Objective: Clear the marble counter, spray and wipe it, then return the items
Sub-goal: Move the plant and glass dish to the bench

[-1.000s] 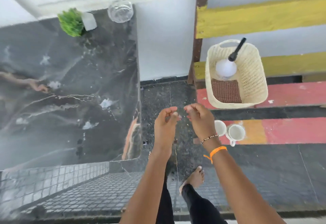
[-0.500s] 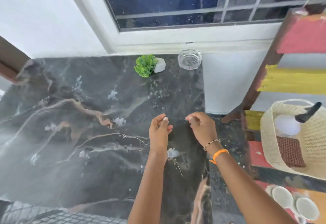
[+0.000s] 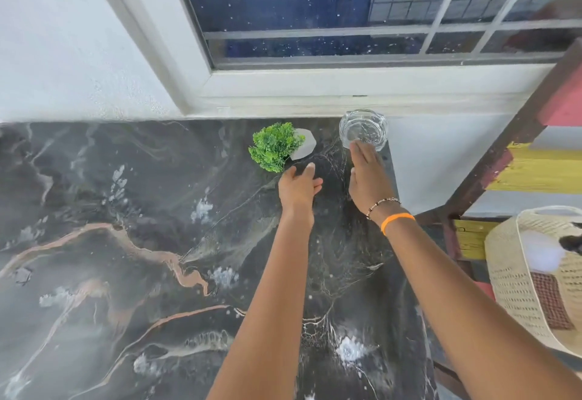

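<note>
A dark marble counter (image 3: 126,258) fills the left and middle of the view. At its far right corner stand a small green plant in a white pot (image 3: 277,146) and a clear glass ashtray (image 3: 362,128). My left hand (image 3: 297,187) hovers just in front of the plant pot, fingers loosely spread, holding nothing. My right hand (image 3: 367,176) stretches forward with straight fingers, and its fingertips reach the ashtray's near rim. Both forearms extend over the counter.
A white wall and a window frame (image 3: 283,84) run along the counter's far edge. To the right stands a painted wooden shelf (image 3: 535,172) with a cream woven basket (image 3: 510,267) holding a white spray bottle and a brown cloth.
The view swung from the floor and shelf up to the counter. Both hands moved forward from mid-counter to the plant and ashtray, and their fingers uncurled.
</note>
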A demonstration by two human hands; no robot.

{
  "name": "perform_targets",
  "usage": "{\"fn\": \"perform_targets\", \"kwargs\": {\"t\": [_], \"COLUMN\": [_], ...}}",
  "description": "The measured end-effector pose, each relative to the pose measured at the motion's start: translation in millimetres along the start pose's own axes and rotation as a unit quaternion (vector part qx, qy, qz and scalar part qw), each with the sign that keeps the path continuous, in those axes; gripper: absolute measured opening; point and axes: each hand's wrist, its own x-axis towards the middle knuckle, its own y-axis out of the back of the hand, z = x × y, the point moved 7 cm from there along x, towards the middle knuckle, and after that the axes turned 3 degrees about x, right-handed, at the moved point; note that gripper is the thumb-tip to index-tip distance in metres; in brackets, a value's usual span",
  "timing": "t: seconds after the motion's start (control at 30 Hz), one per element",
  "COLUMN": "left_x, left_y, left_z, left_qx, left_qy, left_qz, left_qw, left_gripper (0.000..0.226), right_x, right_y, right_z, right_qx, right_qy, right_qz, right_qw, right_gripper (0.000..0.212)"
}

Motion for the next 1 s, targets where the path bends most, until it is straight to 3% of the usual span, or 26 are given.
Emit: {"fn": "perform_targets", "kwargs": {"t": [0.13, 0.27, 0.37, 0.5, 0.6, 0.73, 0.83, 1.0], "left_x": [18.8, 26.9, 35.4, 46.5, 50.4, 48.2, 42.0, 17.3], "left_y": [-14.6, -15.5, -12.7, -9.8, -5.1, 2.4, 11.2, 22.1], "left_z": [9.1, 12.3, 14.3, 19.3, 20.1, 20.2, 18.6, 4.4], "left_qx": [-0.080, -0.141, -0.148, -0.104, -0.065, -0.014, 0.028, 0.108], "left_qy": [0.044, 0.051, 0.037, 0.025, 0.028, 0.030, 0.006, -0.051], "left_qz": [-0.001, 0.019, 0.042, 0.070, 0.084, 0.077, 0.076, 0.068], "left_qw": [0.996, 0.989, 0.987, 0.992, 0.994, 0.997, 0.997, 0.990], "left_gripper": [0.047, 0.042, 0.045, 0.039, 0.024, 0.023, 0.024, 0.030], "right_x": [10.2, 9.3, 3.7, -0.8, 1.8, 0.1, -3.3, -10.0], "right_y": [-7.0, 9.1, 16.1, 24.3, 23.8, 20.7, 12.4, 13.8], "right_z": [11.8, 16.0, 26.1, 46.1, 51.3, 60.3, 68.1, 80.0], "right_qx": [-0.058, -0.034, -0.015, 0.094, 0.150, 0.214, 0.228, 0.227], "right_qy": [-0.030, -0.045, -0.068, -0.135, -0.184, -0.273, -0.340, -0.331], "right_qz": [-0.024, 0.048, 0.085, 0.156, 0.157, 0.189, 0.149, 0.133], "right_qw": [0.998, 0.997, 0.994, 0.974, 0.959, 0.919, 0.900, 0.906], "right_gripper": [0.050, 0.026, 0.021, 0.017, 0.021, 0.025, 0.027, 0.016]}}
